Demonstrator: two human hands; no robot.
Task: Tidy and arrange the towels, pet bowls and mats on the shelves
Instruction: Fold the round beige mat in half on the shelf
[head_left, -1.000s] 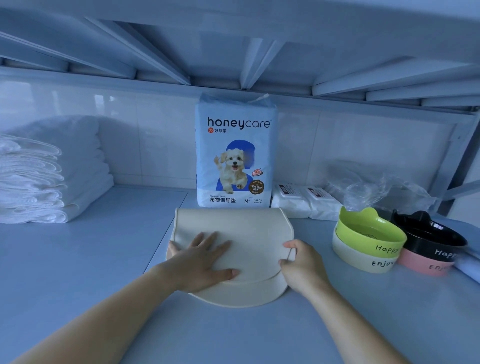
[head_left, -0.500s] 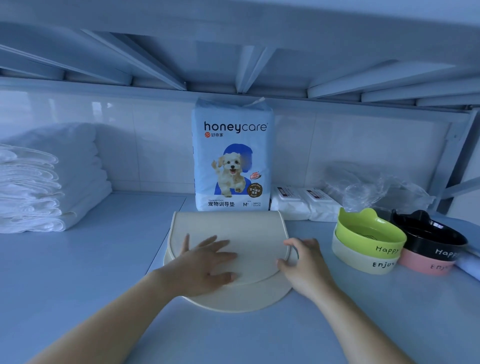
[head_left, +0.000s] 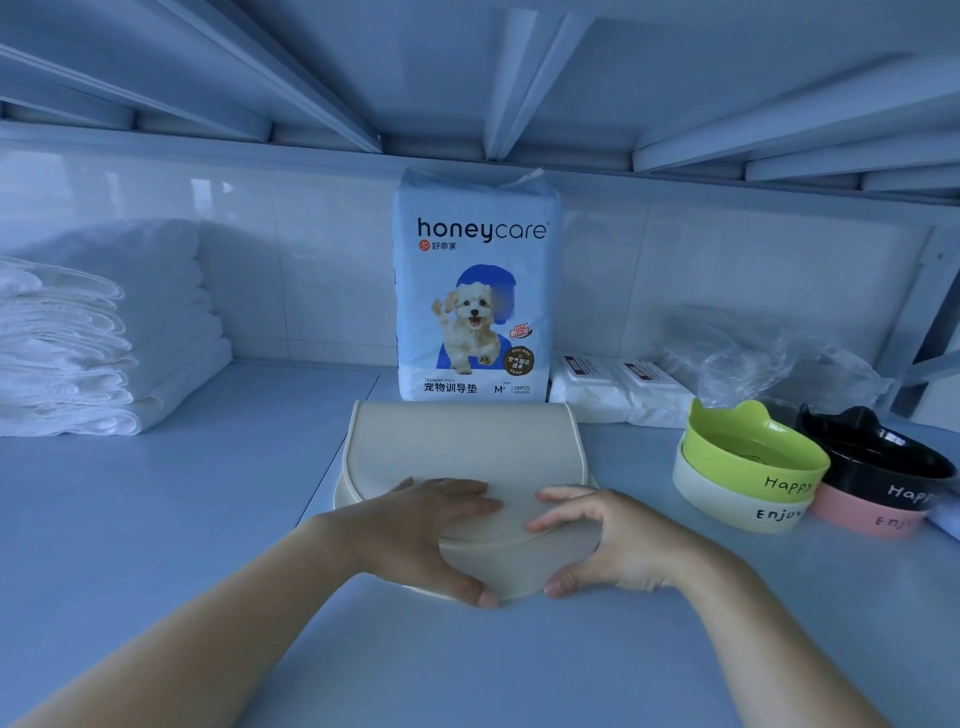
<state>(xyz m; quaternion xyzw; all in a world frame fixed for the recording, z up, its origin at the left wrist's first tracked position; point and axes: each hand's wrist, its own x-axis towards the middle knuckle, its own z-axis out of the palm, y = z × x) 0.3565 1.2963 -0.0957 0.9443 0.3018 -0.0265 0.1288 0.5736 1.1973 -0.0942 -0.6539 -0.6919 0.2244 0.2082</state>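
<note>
left hand and right hand have slid to the near edge of the folded mat. both grip it, fingers on top, thumbs round the rim. the mat lies on the shelf before the pad pack. towels run off left, and the black bowl is cut off at right.

Both my forearms are bare, reaching fwd from the bottom corners and converging twd the middle. L hand: palm down, fingers straight & together, flat on top of the mat, thumb hooked at its near edge. R hand: arched, fingers bent w/ tips on the mat top, thumb at the near edge too. Thumb tips near each other, not touching; fingertips likewise.
</note>
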